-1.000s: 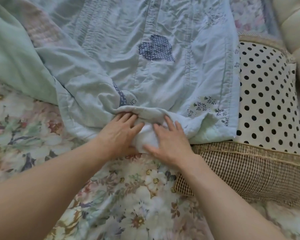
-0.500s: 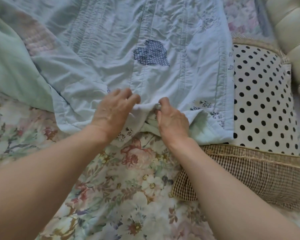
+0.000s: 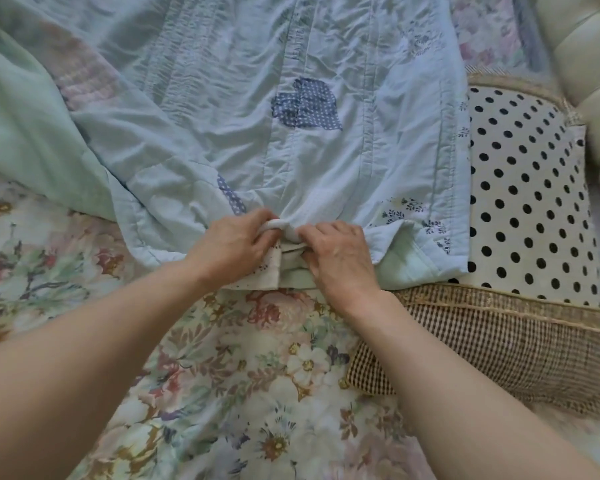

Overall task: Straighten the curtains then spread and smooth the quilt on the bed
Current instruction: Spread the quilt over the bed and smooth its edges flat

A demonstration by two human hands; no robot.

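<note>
A pale blue patchwork quilt (image 3: pixel 326 161) lies crumpled across the bed, with a dark blue dotted patch in its middle and its mint green underside folded over at the left. Its near edge is bunched into a fold at the centre. My left hand (image 3: pixel 232 247) grips that bunched edge with curled fingers. My right hand (image 3: pixel 340 254) pinches the same fold just to the right, fingers curled into the cloth. The two hands almost touch. No curtains are in view.
A floral bedsheet (image 3: pixel 222 375) covers the mattress in front of me. A polka-dot pillow (image 3: pixel 534 202) with a checked brown border lies at the right, under the quilt's right edge. A cream padded headboard (image 3: pixel 589 64) stands at the far right.
Both hands went from lying flat on the quilt's edge to curling round it. The edge is now gathered between them and drawn slightly toward me, showing more of the underside.
</note>
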